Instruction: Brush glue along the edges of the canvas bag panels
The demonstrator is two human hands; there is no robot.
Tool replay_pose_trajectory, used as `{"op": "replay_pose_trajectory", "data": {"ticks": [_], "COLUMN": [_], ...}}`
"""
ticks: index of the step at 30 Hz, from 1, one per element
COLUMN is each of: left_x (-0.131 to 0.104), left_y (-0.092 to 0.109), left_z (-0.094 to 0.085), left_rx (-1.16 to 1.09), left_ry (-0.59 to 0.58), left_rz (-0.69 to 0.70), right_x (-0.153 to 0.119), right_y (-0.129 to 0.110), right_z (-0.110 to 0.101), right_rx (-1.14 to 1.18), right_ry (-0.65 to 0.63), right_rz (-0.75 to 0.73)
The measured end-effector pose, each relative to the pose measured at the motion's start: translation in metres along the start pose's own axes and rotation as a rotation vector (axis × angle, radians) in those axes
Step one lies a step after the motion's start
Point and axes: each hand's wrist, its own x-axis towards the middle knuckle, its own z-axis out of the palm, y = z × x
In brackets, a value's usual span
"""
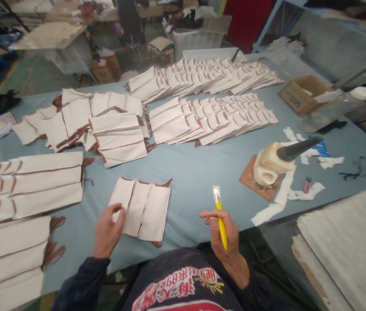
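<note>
A yellow-handled brush (pixel 222 226) is gripped in my right hand (pixel 224 233), its bristles pointing up and away over the blue-green table. My left hand (pixel 109 229) rests at the left edge of a cream fabric piece (pixel 152 211) with two seams and brown trim, its fingers curled; whether they pinch the edge is hard to make out. The piece lies flat near the table's front edge. To the right of the brush, a glue-stained cream container (pixel 268 164) with a dark conical spout stands on a brown square board (pixel 249 177).
Overlapping cream pieces (pixel 215 116) line the back of the table (pixel 195 168), with loose ones (pixel 118 134) at centre-left and stacks (pixel 46 181) at left. White strips (pixel 280 198), glasses (pixel 364 170), a clear jar (pixel 332 112) and a cardboard box (pixel 302 95) lie right. A person (pixel 131 21) is behind.
</note>
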Motion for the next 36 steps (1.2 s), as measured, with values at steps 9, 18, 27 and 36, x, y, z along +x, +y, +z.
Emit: {"op": "replay_pose_trajectory", "data": {"ticks": [9,18,27,36], "left_x": [0.111,0.121,0.099,0.033], "left_y": [0.051,0.045,0.055,0.103], "left_z": [0.087,0.08,0.029,-0.06], "left_rx": [0.375,0.629,0.394,0.027], "left_ry": [-0.492,-0.609,-0.774,-0.769], "left_rz": [0.674,0.662,0.582,0.599], "right_x": [-0.012,-0.014,-0.004,0.003], "right_y": [-0.009,-0.007,-0.011,-0.017], "right_z": [-0.002,-0.003,0.008,0.015], "right_rx": [0.006,0.031,0.095,0.31], "right_ry": [0.015,0.013,-0.099,-0.08], "right_rz": [0.068,0.176,0.158,0.057]}}
